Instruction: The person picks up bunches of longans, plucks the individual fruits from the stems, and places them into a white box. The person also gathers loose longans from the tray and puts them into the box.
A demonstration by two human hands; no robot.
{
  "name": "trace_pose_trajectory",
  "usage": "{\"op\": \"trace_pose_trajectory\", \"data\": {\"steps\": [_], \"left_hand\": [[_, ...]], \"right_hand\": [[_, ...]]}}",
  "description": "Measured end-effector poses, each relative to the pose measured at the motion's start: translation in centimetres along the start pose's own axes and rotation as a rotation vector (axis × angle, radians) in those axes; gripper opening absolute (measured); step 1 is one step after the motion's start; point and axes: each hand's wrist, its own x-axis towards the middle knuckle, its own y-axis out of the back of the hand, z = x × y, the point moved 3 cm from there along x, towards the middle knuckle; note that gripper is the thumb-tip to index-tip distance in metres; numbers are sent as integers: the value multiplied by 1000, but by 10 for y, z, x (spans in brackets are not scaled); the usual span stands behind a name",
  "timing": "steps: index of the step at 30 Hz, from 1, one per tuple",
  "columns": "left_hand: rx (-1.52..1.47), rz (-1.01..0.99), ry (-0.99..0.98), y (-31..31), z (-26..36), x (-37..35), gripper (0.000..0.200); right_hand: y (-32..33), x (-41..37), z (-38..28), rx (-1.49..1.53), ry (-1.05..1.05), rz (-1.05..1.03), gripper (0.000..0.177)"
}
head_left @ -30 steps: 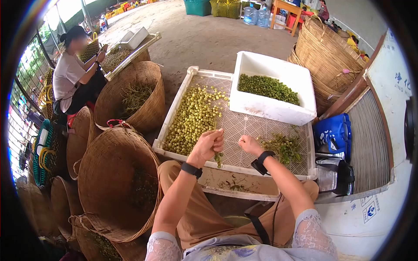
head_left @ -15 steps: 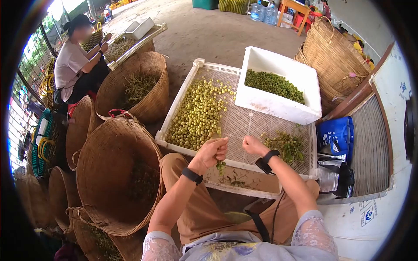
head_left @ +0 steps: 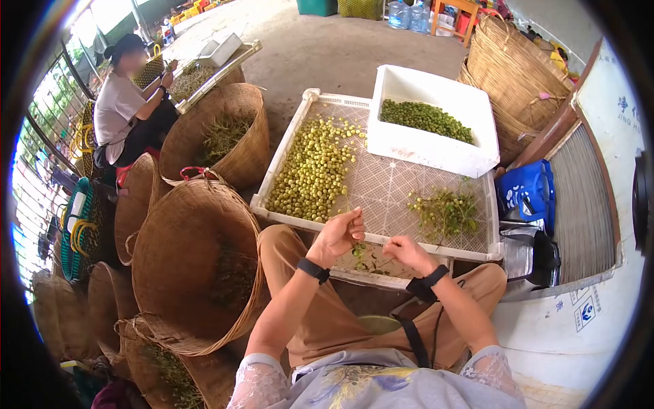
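My left hand (head_left: 340,236) is closed around a thin green sprig, whose leaves (head_left: 360,253) hang below the fingers and a stem end pokes out above. To its right, my right hand (head_left: 410,253) is pinched beside those leaves, over the near rim of the tray; what its fingertips hold is too small to make out. Round yellow-green fruits (head_left: 313,170) cover the left part of the white mesh tray (head_left: 390,198). On the tray's right side lies a pile of leafy sprigs (head_left: 446,213). A white foam box (head_left: 436,158) at the tray's back right contains smaller, darker green fruits (head_left: 426,121).
Large woven baskets (head_left: 197,266) crowd the left side, some with stems inside. Another person (head_left: 126,102) sits at a second tray in the back left. Stacked baskets (head_left: 521,82), a blue bag (head_left: 528,191) and a white panel (head_left: 565,347) stand to the right.
My right hand has come down and toward me, from above the tray to beside the hanging leaves. The left hand keeps its grip on the sprig. The view has shifted slightly.
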Motion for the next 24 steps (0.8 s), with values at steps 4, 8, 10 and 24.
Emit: {"op": "trace_pose_trajectory", "data": {"steps": [4,8,10,24], "left_hand": [[-21,14,22,-2,-9,0,20],[-19,17,48,-1,-17,-1,22],[-42,40,57,-1,-19,-2,22],[-149,35,67,5,-17,-7,21]], "right_hand": [[16,-15,-10,758,-206,-11,25],[40,1,-2,1104,-157,-113,32],[53,-3,-24,1122,-116,-109,34],[107,48,-104,1275,93,-79,31]]}}
